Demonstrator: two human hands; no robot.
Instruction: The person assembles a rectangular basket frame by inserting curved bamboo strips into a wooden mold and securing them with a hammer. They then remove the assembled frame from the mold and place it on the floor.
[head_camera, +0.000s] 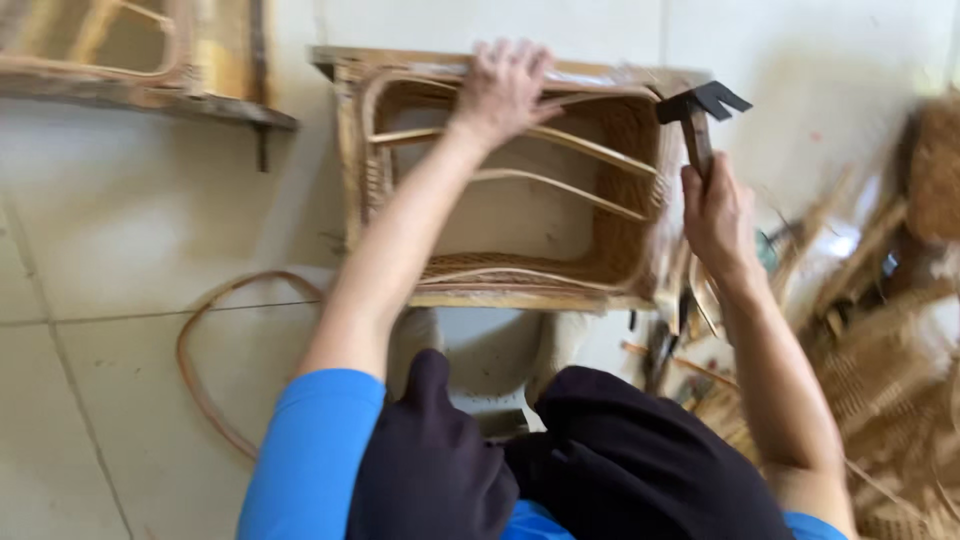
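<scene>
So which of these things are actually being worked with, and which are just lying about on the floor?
In use:
- wicker frame, with the left hand pressed on its far rim
- claw hammer, gripped in the right hand

Lying about:
- loose cane loop on the tiled floor
- heap of wicker scraps
- second frame, top left

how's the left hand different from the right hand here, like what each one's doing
The left hand lies spread, fingers splayed, on the far rim of the wicker frame; the right hand is closed in a fist round the hammer handle. The left hand reaches farther away across the frame; the right hand sits beside the frame's right edge. Both are bare.
</scene>
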